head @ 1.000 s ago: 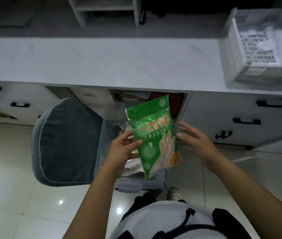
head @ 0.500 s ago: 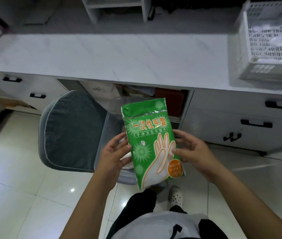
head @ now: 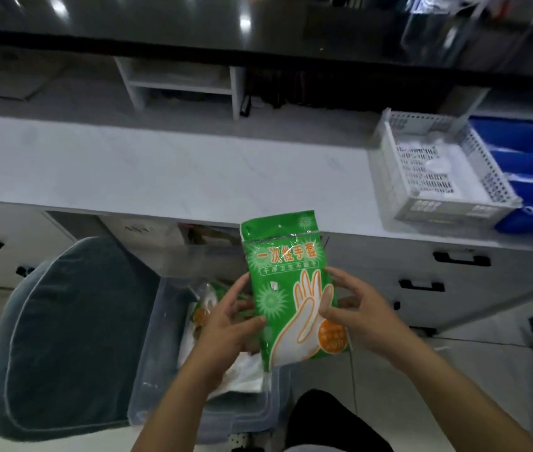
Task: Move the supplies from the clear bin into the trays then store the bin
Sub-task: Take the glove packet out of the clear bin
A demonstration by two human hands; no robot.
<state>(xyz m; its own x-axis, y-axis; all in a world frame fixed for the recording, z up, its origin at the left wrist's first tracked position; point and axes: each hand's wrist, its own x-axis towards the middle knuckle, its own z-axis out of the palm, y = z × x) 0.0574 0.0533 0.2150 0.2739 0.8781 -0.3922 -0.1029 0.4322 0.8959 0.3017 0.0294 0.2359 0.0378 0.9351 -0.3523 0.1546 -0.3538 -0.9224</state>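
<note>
Both hands grip a green glove packet (head: 291, 288): left hand (head: 226, 324) on its left edge, right hand (head: 356, 318) on its right. Below them sits the clear bin (head: 154, 370); a white tray (head: 434, 168) lies beyond the right hand.

Packet (head: 286, 285): green, paler starburst motifs, orange lettering, white hand outlined in orange, orange disc at lower corner. Bin (head: 154, 347): clear plastic. Chair cushion (head: 72, 334): grey-teal with pale piping. Countertop (head: 160, 171): white, faint grey veining. Perforated tray (head: 389, 164): white. Adjoining tray (head: 526, 151): blue. Drawer fronts (head: 372, 272): white, black handles
</note>
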